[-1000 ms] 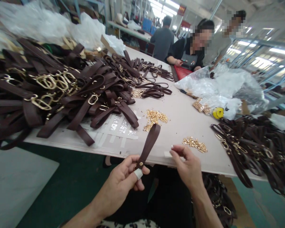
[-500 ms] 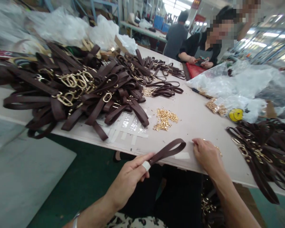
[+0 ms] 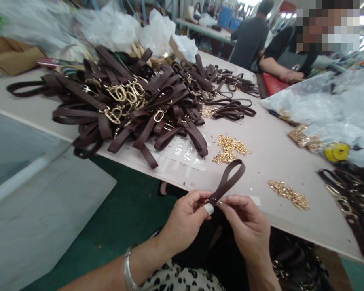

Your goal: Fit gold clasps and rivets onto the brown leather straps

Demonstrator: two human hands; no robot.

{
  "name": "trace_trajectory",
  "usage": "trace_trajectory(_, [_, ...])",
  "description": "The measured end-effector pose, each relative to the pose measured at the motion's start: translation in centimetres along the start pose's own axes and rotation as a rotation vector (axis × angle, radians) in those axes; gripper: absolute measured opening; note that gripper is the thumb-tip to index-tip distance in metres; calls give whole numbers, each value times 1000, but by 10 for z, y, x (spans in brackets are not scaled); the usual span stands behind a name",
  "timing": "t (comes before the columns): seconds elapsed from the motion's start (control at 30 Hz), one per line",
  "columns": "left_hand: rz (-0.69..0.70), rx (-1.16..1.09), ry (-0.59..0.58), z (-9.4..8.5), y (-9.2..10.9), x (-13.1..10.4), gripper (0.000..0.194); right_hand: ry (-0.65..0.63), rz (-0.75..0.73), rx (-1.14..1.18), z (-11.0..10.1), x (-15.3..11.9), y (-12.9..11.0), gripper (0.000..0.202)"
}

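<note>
A dark brown looped strap [image 3: 229, 180] stands up from my left hand [image 3: 186, 220], whose thumb and fingers pinch its lower end; the thumb has a white wrap. My right hand [image 3: 249, 222] is beside it, thumb and fingertips closed on a tiny gold piece at the strap's end. Beyond the strap lies a heap of small gold pieces [image 3: 229, 148] on the pale table [image 3: 248, 169]. A second gold heap [image 3: 288, 195] is to the right of my right hand.
Brown straps with gold clips [image 3: 133, 105] are piled at the left and centre. More straps [image 3: 346, 198] lie at the right edge, near a yellow tape measure [image 3: 336, 152] and plastic bags [image 3: 330, 109]. A person [image 3: 285, 60] works across the table beside a red item [image 3: 273, 84].
My right hand has left the gold pieces on the table and come to the strap's lower end beside my left hand. The view has shifted, and the second gold heap is now uncovered.
</note>
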State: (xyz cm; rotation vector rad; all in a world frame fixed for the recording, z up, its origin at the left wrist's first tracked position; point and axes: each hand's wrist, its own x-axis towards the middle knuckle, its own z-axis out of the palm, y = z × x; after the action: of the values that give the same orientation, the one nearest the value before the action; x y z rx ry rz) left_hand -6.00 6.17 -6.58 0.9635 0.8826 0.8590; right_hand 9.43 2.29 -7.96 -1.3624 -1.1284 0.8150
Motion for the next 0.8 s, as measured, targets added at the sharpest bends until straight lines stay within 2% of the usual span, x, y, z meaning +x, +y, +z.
trace_trajectory(0.1, [73,83,9,0,-1,-3,22,20,-49,-48,8,-5,4,9])
trace_trajectory(0.3, [227,273,20,-4,-2,-6,25,92,-117,-153,10,-10,6,7])
trace_trajectory(0.5, [317,380,4,-8,-4,-6,31,173,-46,-67,19,-11,-3,11])
trace_trajectory(0.6, [286,351,-19,-8,-7,-6,26,190,40,41,22,-9,-3,20])
trace_trajectory(0.8, [107,159,-43,-7,-9,-5,18,143,247,305,22,-13,7,48])
